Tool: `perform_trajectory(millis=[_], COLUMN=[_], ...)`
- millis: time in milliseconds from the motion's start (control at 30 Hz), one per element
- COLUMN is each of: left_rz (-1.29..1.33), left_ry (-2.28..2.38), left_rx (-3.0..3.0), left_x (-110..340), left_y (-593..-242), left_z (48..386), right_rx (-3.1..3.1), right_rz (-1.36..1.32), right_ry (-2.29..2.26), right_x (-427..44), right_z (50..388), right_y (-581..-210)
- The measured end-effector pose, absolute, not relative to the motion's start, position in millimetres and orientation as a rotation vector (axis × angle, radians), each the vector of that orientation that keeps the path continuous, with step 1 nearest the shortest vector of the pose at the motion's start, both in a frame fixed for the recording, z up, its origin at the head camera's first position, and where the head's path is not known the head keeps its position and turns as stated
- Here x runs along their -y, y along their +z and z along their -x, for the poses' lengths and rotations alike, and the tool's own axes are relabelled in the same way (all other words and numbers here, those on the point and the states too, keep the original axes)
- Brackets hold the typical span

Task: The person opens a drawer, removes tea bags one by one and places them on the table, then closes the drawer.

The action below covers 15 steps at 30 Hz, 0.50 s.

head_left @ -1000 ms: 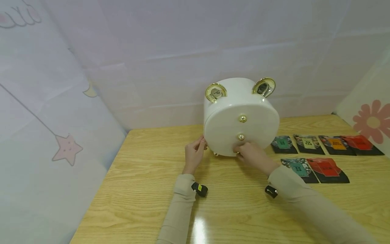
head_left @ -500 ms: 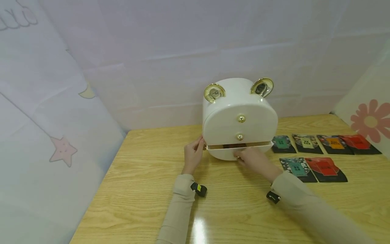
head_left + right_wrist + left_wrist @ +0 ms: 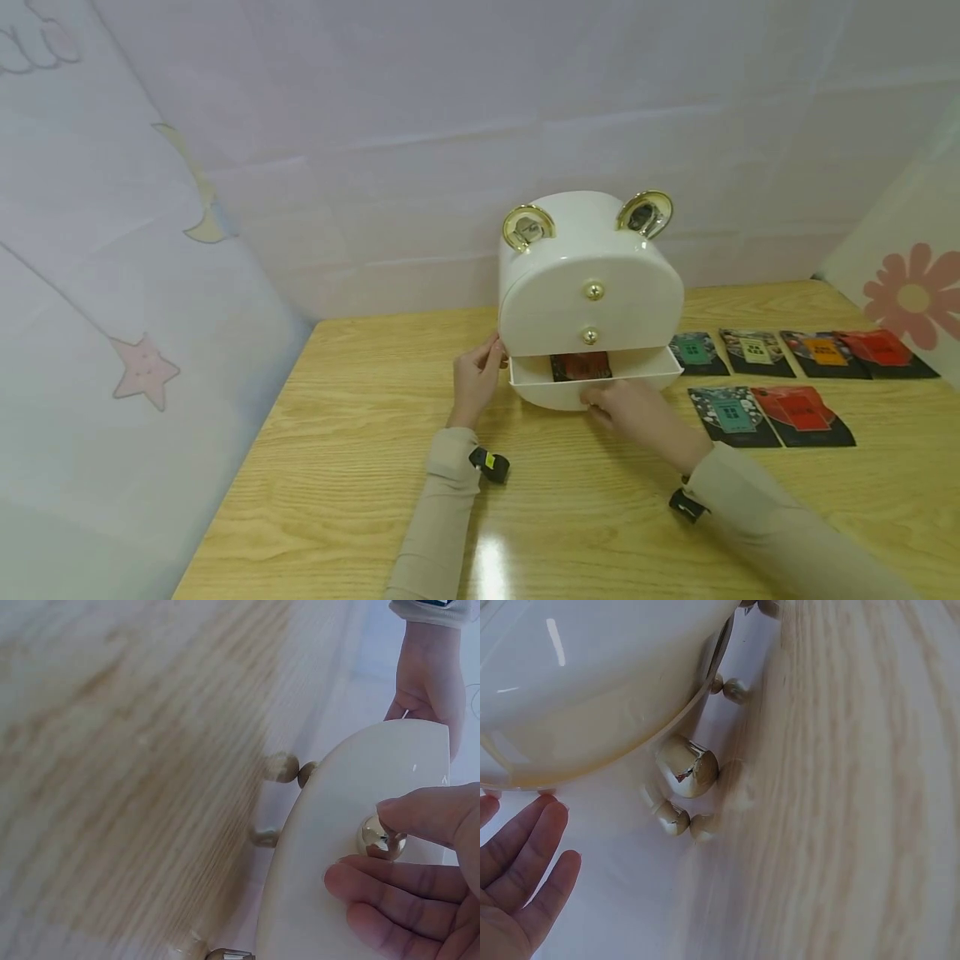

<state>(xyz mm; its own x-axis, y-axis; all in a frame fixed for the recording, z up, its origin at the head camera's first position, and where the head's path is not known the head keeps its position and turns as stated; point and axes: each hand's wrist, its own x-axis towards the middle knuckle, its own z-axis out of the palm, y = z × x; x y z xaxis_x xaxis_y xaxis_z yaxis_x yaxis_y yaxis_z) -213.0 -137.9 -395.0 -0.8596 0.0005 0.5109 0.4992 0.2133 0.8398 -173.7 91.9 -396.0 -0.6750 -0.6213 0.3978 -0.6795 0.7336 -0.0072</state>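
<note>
A white, round-fronted drawer box [image 3: 555, 308] with gold ears stands on the table. Its bottom drawer [image 3: 532, 396] is pulled out, and a dark packet with red on it [image 3: 581, 367] lies inside. My right hand [image 3: 630, 408] pinches that drawer's gold knob [image 3: 381, 838] between thumb and fingers, as the right wrist view shows. Against the box's left side rests my left hand [image 3: 476, 383], its fingertips touching the edge. In the left wrist view, those fingers [image 3: 536, 855] are fairly straight, and the thumb is out of sight.
Right of the box lie several flat packets in two rows, among them a green one [image 3: 735, 415] and a red one [image 3: 804, 415]. Gold ball feet [image 3: 688, 766] hold the box above the wooden table [image 3: 360, 467]. A printed cloth [image 3: 405, 167] hangs behind.
The bottom drawer has come out toward me, drawn by my right hand at its knob, and the packet inside has come into sight. My left hand has stayed at the box's side.
</note>
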Motion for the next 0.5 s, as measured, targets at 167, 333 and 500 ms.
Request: perform_trajectory(millis=[167,333,500], left_rz=[0.451,0.445,0.453], left_ry=[-1.680,-1.681,-1.670], left_rx=[2.112,2.118,2.110], left_x=[139,139,138], left_y=[-394,-393,-392], left_z=[212,211,211], right_rx=[2.585,2.603,2.599], right_rz=[-1.003,-0.999,-1.005], right_ry=[0.209,0.195,0.180], right_x=[-91,-92,-92], right_z=[168,161,153], right_y=[-395,-394,-392])
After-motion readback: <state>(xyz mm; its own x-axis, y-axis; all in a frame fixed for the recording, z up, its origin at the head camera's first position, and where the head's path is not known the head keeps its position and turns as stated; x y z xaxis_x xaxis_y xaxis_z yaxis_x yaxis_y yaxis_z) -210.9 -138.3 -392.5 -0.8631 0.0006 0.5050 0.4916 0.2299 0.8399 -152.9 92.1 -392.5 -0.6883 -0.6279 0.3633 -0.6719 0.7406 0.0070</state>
